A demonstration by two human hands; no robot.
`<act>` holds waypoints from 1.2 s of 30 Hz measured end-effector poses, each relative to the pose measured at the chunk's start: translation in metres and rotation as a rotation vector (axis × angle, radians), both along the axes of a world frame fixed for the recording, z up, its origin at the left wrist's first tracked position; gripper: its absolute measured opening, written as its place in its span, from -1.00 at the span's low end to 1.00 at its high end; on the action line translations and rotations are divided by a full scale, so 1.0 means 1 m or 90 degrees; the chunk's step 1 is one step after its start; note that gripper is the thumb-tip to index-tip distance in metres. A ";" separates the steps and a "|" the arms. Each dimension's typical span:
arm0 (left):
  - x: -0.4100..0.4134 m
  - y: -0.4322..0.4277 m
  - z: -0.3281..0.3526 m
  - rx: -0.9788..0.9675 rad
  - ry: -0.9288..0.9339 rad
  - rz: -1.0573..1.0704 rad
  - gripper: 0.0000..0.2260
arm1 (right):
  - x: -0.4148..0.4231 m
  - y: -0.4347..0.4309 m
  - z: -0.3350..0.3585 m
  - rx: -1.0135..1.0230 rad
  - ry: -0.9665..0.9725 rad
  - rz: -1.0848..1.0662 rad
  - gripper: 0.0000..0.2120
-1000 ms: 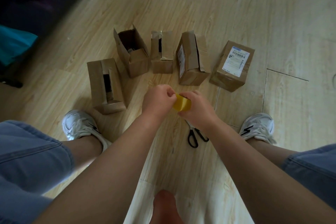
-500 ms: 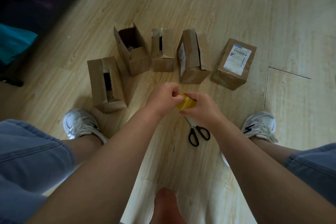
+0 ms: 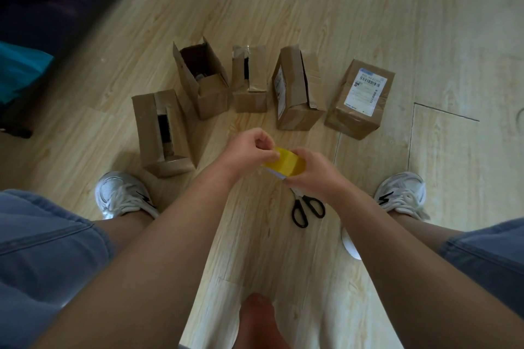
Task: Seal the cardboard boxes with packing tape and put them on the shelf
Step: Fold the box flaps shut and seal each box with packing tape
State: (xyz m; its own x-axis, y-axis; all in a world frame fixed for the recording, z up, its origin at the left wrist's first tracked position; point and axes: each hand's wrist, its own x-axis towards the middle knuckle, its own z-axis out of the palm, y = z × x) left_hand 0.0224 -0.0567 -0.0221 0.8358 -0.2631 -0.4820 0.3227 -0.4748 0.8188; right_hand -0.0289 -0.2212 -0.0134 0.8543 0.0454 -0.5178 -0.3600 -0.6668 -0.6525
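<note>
Head view, looking down.

The right hand grips the yellow tape roll and holds it in the air above the floor, just in front of the row of boxes. The left hand has its fingers curled, with the fingertips pinching at the roll's left edge.

Change over the last second: the roll has turned a little in the right hand, so more of its yellow face now shows. The left fingertips have gone from covering it to picking at its rim. No strip is drawn out. Whether the free end is actually caught I cannot tell, because the contact is small and partly hidden.

The five cardboard boxes have not moved and sit in an arc on the floor. The open box gapes fully, and the labelled box at far right looks closed.

The scissors lie on the floor just beside the right wrist, untouched.

Judgement: the step in hand is finding the tape end. Sealing has not begun, and no shelf is in view.
</note>
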 end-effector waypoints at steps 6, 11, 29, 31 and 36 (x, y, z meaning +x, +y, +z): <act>-0.003 -0.006 0.002 0.026 -0.046 0.027 -0.84 | 0.001 0.004 0.001 -0.007 -0.030 0.008 -0.65; -0.003 -0.013 0.001 0.059 -0.009 -0.023 -0.84 | -0.004 0.003 -0.008 -0.080 -0.079 0.024 -0.56; 0.009 -0.038 -0.014 -0.026 0.078 0.134 -0.76 | 0.009 -0.037 -0.023 0.020 0.121 -0.074 -0.84; 0.010 -0.043 -0.016 -0.044 0.107 0.122 -0.77 | 0.009 -0.045 -0.034 -0.055 0.076 -0.074 -0.87; 0.010 -0.055 -0.023 -0.102 0.209 0.068 -0.77 | 0.009 -0.069 -0.058 -0.199 -0.053 -0.099 -0.89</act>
State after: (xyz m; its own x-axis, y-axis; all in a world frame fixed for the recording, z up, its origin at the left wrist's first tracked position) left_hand 0.0324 -0.1113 -0.0450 0.6705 -0.2765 -0.6884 0.6207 -0.2991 0.7247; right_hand -0.0197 -0.2906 -0.0713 0.8786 -0.2378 -0.4141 -0.4266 -0.7804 -0.4571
